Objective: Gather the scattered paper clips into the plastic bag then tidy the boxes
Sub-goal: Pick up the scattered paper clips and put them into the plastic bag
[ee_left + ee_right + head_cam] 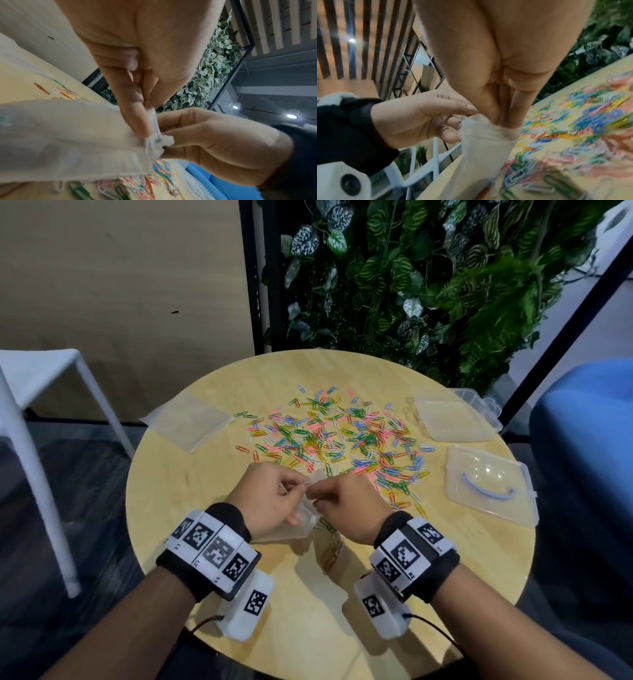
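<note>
Many coloured paper clips lie scattered over the middle of the round wooden table. Near its front, both hands hold a small clear plastic bag by its top edge. My left hand pinches the rim between thumb and fingers, and my right hand pinches the same rim right beside it. In the left wrist view the bag hangs below the left fingers, its top bunched. In the right wrist view the right fingers grip the bag's mouth. I cannot tell if the bag holds any clips.
More flat clear bags lie at the table's left. Clear plastic boxes sit at the right: an open tray, one behind it, and a lid with a blue handle. A white chair stands left, a blue seat right.
</note>
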